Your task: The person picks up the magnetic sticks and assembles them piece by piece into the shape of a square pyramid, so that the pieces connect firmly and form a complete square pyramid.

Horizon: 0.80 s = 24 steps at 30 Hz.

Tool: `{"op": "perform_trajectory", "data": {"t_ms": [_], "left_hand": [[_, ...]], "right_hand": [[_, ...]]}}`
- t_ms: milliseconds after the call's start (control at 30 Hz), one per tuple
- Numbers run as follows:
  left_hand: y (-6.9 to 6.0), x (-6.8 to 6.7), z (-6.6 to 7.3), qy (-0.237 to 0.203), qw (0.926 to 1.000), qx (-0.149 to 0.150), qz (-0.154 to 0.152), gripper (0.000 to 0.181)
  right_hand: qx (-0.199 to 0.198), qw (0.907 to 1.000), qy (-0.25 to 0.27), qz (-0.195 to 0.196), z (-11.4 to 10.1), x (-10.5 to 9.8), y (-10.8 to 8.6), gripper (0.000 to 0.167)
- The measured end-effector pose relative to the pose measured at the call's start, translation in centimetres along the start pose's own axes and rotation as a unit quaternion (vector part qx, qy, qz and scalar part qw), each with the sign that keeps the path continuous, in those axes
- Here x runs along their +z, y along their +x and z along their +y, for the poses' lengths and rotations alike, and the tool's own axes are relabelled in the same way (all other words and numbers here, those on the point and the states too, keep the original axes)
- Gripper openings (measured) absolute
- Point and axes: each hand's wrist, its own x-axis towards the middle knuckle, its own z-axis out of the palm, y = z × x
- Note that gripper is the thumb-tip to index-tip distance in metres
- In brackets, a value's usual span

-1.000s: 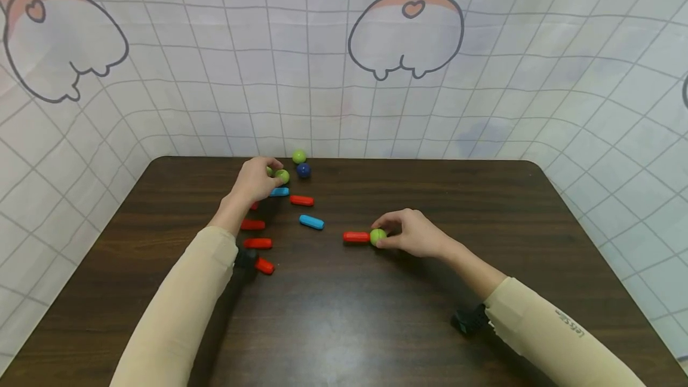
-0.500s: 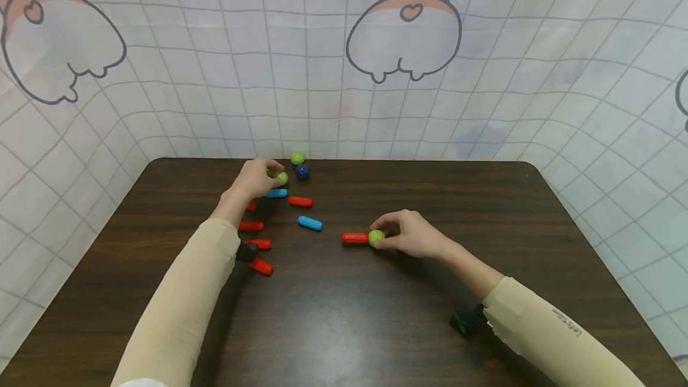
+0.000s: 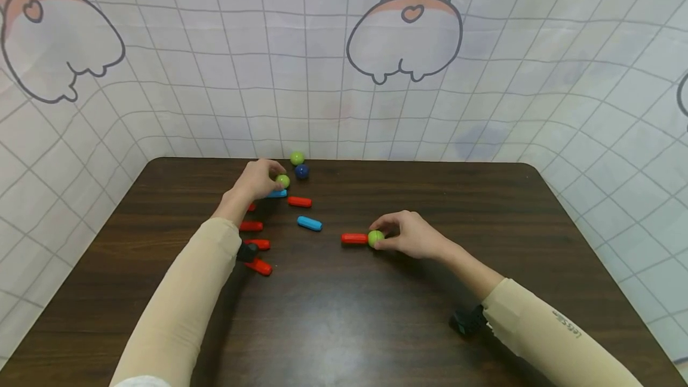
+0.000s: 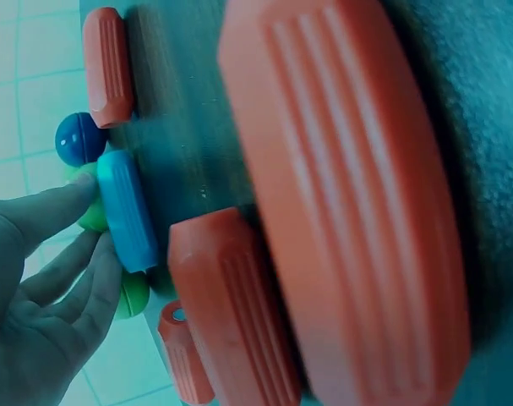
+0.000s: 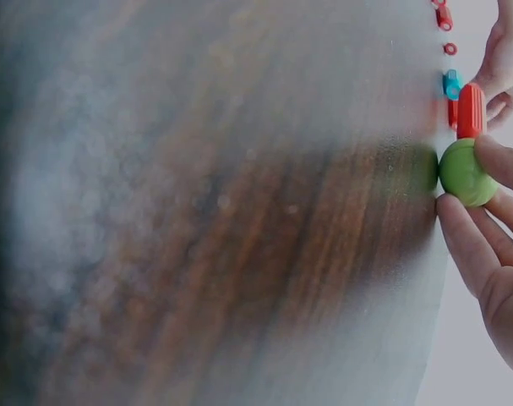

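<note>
At the table's back left, my left hand [image 3: 257, 180] pinches a green ball [image 3: 282, 181] between thumb and fingers. In the left wrist view, a blue ribbed rod [image 4: 128, 211] partly covers that ball, and another green ball [image 4: 133, 295] lies beside the fingers. Near the middle of the table, my right hand [image 3: 414, 235] pinches a green ball [image 3: 375, 238] with thumb and fingertips. A red ribbed rod [image 3: 355, 238] meets this ball end-on and points left. In the right wrist view the red rod [image 5: 471, 110] stands against the green ball [image 5: 466, 172]; whether they are joined I cannot tell.
A green ball [image 3: 297, 158] and a dark blue ball [image 3: 302, 171] sit at the back edge. Between the hands lie a red rod [image 3: 299, 202] and a blue rod [image 3: 309, 223]. Several red rods, including one red rod [image 3: 259, 266], lie beside my left forearm, partly hidden.
My left hand has shifted slightly right and nearer with its green ball. A second green ball seen behind its fingers earlier is now hidden in the head view. My right hand holds still.
</note>
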Motion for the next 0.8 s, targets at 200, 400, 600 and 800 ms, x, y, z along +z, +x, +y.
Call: {"op": "perform_trajectory", "data": {"t_ms": [200, 400, 600, 800], "left_hand": [[-0.3, 0.3, 0.0, 0.006, 0.9999, 0.006, 0.006, 0.038], [-0.5, 0.5, 0.1, 0.004, 0.9999, 0.005, 0.011, 0.036], [-0.9, 0.4, 0.2, -0.001, 0.9999, 0.001, 0.016, 0.038], [-1.5, 0.3, 0.6, -0.025, 0.9994, 0.003, 0.021, 0.040]], "right_hand": [[0.002, 1.0000, 0.001, 0.003, 0.2, 0.1, -0.2, 0.027], [0.000, 1.0000, -0.002, 0.002, 0.3, 0.1, -0.3, 0.028], [-0.001, 1.0000, -0.002, 0.000, 0.2, 0.2, -0.5, 0.028], [-0.001, 1.0000, -0.007, -0.002, 0.3, 0.2, -0.7, 0.028]]}}
